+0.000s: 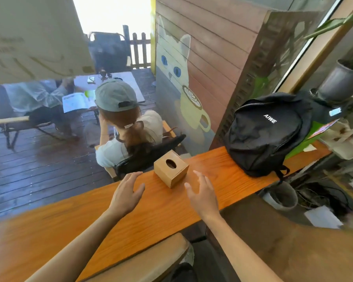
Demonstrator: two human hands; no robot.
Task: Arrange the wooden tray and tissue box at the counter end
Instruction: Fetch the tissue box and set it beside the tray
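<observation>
A small square wooden tissue box (pixel 171 168) with an oval slot on top stands on the orange wooden counter (pixel 143 212), near its far edge. My left hand (pixel 126 195) hovers over the counter to the box's left, fingers spread, holding nothing. My right hand (pixel 202 195) is just below and right of the box, also spread and apart from it. No wooden tray shows in this view.
A black backpack (pixel 263 135) sits on the counter's right end by a grey plant pot (pixel 341 82). Beyond the counter a person in a grey cap (pixel 115 94) sits on a chair on the wet deck. A grey bin (pixel 281 197) stands below right.
</observation>
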